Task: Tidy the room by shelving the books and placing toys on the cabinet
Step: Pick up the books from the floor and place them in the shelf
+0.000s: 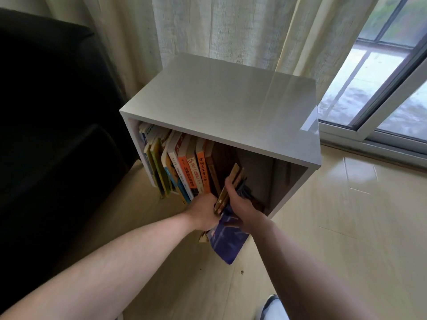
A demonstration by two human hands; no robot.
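Note:
A white open-fronted cabinet (pixel 221 107) stands by the curtain, with several books (pixel 182 167) upright in the left part of its shelf. At the shelf's opening my right hand (pixel 240 204) grips a thin tan-edged book (pixel 228 188) together with a blue-covered book (pixel 227 241) that hangs down below my wrists. My left hand (pixel 203 211) holds the same books from the left, its fingers hidden behind them. The right half of the shelf is dark and holds no books that I can see.
A black sofa (pixel 53 135) fills the left side, close against the cabinet. Cream curtains (pixel 231 28) hang behind it and a sliding window (pixel 381 93) is at the right. Pale glossy floor (pixel 346 215) stretches to the right; a shoe (pixel 270 306) shows at the bottom.

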